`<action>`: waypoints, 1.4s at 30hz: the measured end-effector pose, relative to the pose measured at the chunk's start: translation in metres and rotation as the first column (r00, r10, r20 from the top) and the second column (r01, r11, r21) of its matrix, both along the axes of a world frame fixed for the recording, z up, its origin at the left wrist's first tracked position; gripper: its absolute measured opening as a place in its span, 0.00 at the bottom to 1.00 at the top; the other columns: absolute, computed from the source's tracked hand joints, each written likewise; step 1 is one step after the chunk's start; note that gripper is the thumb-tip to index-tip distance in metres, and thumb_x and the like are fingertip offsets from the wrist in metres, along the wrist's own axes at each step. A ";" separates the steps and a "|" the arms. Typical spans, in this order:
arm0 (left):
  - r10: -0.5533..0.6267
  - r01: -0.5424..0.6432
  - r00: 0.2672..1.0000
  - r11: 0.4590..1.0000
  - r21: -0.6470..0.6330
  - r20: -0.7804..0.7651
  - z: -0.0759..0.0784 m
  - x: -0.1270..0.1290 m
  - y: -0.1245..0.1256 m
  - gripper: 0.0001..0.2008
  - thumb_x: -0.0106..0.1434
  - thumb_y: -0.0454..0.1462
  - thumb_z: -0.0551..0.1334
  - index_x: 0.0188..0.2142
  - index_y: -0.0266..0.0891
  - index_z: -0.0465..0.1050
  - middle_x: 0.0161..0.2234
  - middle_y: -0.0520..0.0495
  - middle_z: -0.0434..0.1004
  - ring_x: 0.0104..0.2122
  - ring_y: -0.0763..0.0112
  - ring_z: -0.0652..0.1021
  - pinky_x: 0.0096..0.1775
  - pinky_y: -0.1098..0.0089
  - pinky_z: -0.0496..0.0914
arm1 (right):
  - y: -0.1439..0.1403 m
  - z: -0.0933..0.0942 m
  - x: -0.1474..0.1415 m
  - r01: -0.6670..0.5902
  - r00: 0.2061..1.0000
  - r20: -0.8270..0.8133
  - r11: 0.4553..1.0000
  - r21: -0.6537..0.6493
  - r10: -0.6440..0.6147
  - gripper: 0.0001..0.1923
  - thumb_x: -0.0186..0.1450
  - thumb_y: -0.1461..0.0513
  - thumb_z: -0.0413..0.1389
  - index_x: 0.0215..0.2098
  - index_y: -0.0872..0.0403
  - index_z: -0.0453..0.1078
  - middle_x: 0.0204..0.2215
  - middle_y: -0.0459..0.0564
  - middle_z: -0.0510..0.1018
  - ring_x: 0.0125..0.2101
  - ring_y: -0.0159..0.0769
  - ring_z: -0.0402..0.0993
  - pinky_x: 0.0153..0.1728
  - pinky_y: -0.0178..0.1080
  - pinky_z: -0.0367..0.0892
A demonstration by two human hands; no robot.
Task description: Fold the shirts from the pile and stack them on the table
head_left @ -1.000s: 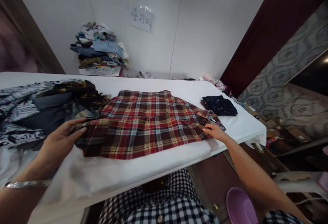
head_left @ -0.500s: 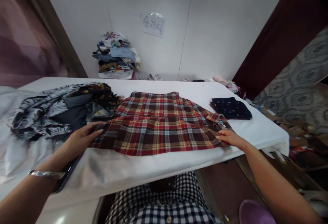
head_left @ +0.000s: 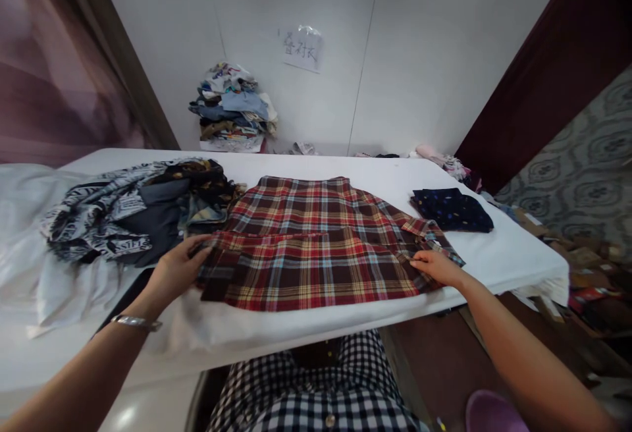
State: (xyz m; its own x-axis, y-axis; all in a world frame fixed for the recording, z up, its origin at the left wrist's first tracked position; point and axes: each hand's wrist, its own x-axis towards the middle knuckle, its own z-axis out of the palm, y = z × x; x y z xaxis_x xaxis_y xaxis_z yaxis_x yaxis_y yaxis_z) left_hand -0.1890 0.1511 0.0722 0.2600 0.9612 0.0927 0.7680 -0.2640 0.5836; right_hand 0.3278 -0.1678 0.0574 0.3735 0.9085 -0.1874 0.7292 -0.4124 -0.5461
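A red, brown and cream plaid shirt (head_left: 311, 241) lies spread on the white-covered table (head_left: 375, 170), its hem toward me and one part folded over across the middle. My left hand (head_left: 178, 267) pinches the shirt's left edge between thumb and fingers. At the right edge my right hand (head_left: 434, 266) also grips the fabric, close to a cuff that lies folded inward. The fingertips of both hands are partly hidden by the cloth.
A heap of loose clothes (head_left: 143, 211) sits left of the shirt. Dark folded cloth with coloured dots (head_left: 451, 209) lies to the right. Against the wall stands a tall clothes pile (head_left: 234, 106) below a paper sign (head_left: 302, 49). A purple basin (head_left: 494, 412) is on the floor.
My left hand has drawn its edge of the shirt slightly inward and the hem has come a little nearer to me. My right hand has shifted slightly left. The view has turned slightly.
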 end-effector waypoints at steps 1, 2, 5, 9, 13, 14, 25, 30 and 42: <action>0.020 -0.020 1.000 1.000 0.003 0.013 0.000 0.000 0.000 0.23 0.61 0.47 0.54 0.52 0.42 0.70 0.40 0.50 0.81 0.35 0.66 0.80 0.34 0.73 0.72 | 0.000 0.000 0.000 0.003 1.000 0.020 1.000 0.009 -0.003 0.18 0.61 0.48 0.51 0.25 0.53 0.69 0.22 0.46 0.74 0.26 0.36 0.68 0.27 0.36 0.60; 0.032 -0.032 0.999 0.999 -0.023 -0.024 0.001 -0.001 0.000 0.23 0.62 0.46 0.53 0.53 0.42 0.69 0.40 0.49 0.81 0.35 0.65 0.80 0.35 0.71 0.72 | 0.000 0.000 0.000 0.005 0.999 0.037 1.000 0.012 -0.005 0.18 0.61 0.49 0.50 0.24 0.52 0.68 0.22 0.45 0.73 0.26 0.36 0.68 0.27 0.36 0.60; -0.009 -0.002 0.956 0.999 -0.036 -0.294 0.002 -0.003 -0.004 0.24 0.64 0.47 0.51 0.55 0.40 0.68 0.43 0.42 0.80 0.39 0.56 0.80 0.38 0.63 0.73 | -0.001 0.001 0.000 -0.009 0.996 0.093 1.000 -0.009 0.010 0.16 0.61 0.51 0.50 0.23 0.52 0.68 0.22 0.46 0.74 0.26 0.37 0.69 0.28 0.37 0.60; -0.057 0.180 0.919 0.942 0.285 -0.391 0.006 0.008 -0.019 0.25 0.66 0.47 0.48 0.51 0.34 0.71 0.51 0.36 0.75 0.50 0.52 0.74 0.52 0.58 0.67 | 0.007 0.010 -0.010 0.016 0.978 0.204 0.995 0.100 -0.036 0.13 0.62 0.53 0.52 0.32 0.51 0.74 0.32 0.50 0.80 0.34 0.42 0.74 0.37 0.40 0.65; -0.212 0.299 0.894 0.938 0.173 -0.395 0.006 0.033 -0.033 0.23 0.66 0.49 0.48 0.48 0.38 0.72 0.48 0.39 0.77 0.46 0.56 0.76 0.48 0.61 0.69 | 0.036 0.019 -0.040 -0.029 0.982 0.186 0.967 0.252 -0.019 0.13 0.65 0.56 0.50 0.36 0.50 0.75 0.37 0.50 0.81 0.38 0.41 0.75 0.42 0.40 0.66; -0.232 0.313 0.879 0.940 0.137 -0.416 0.003 0.038 -0.034 0.23 0.65 0.49 0.48 0.48 0.38 0.72 0.47 0.39 0.77 0.46 0.56 0.76 0.47 0.60 0.69 | 0.045 0.019 -0.050 -0.051 0.984 0.180 0.961 0.270 0.002 0.13 0.66 0.56 0.50 0.37 0.51 0.75 0.37 0.50 0.80 0.38 0.40 0.75 0.42 0.40 0.67; -0.278 0.284 0.952 0.958 0.035 -0.125 -0.002 0.041 -0.014 0.11 0.55 0.46 0.59 0.30 0.42 0.67 0.28 0.49 0.73 0.31 0.64 0.75 0.35 0.67 0.69 | 0.093 -0.001 -0.089 -0.119 0.927 0.374 0.964 0.240 0.021 0.11 0.67 0.62 0.52 0.31 0.53 0.75 0.34 0.49 0.77 0.37 0.36 0.72 0.40 0.36 0.63; -0.156 0.158 0.987 0.983 -0.089 0.026 0.026 0.046 0.015 0.15 0.54 0.50 0.61 0.33 0.42 0.68 0.21 0.54 0.69 0.23 0.67 0.73 0.25 0.70 0.64 | 0.108 0.013 -0.081 -0.087 0.933 0.358 0.950 0.300 -0.028 0.10 0.68 0.60 0.52 0.32 0.53 0.74 0.33 0.49 0.78 0.35 0.35 0.72 0.38 0.35 0.62; -0.180 0.225 0.939 0.966 0.127 -0.294 -0.011 0.031 0.000 0.27 0.64 0.49 0.51 0.56 0.35 0.64 0.54 0.37 0.72 0.50 0.54 0.75 0.50 0.61 0.68 | 0.065 -0.022 -0.075 -0.021 0.898 0.432 0.970 0.243 -0.089 0.19 0.69 0.56 0.51 0.54 0.55 0.71 0.49 0.57 0.77 0.50 0.44 0.72 0.51 0.43 0.65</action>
State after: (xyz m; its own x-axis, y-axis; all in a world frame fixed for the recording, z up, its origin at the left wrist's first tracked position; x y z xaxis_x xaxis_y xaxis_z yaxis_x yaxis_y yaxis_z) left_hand -0.1581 0.1511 0.0608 0.4846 0.8645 0.1337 0.8137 -0.5016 0.2938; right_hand 0.2532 -0.1032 0.0353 0.3983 0.8906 0.2197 0.9038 -0.3401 -0.2599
